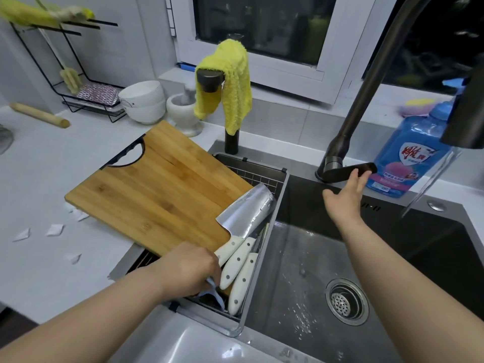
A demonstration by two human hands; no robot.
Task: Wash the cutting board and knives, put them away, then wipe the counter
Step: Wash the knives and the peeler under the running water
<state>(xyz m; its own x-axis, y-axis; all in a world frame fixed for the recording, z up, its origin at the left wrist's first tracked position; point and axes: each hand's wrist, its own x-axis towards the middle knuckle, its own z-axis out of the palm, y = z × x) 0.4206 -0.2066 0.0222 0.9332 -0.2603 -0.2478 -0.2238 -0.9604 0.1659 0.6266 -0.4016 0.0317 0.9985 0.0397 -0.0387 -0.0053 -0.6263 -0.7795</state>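
A wooden cutting board (157, 189) lies tilted across the counter edge and the sink's drain basket (281, 179). A cleaver (246, 210) and two more white-handled knives (242, 281) lie in that basket, handles toward me. My left hand (188, 268) reaches into the basket's near end and pinches a pale blue cloth-like item (216, 293) beside the knife handles. My right hand (345, 197) is open, fingers straight, fingertips touching the dark faucet lever (351, 170). Water runs from the faucet spout at the right into the sink (301, 258).
A yellow cloth (233, 82) hangs over a second dark tap. Blue detergent bottle (408, 155) stands behind the sink. White bowls (142, 100), a mortar (183, 111), a rolling pin (39, 115) and a wire rack (86, 98) sit on the counter, with white scraps (55, 229) near the board.
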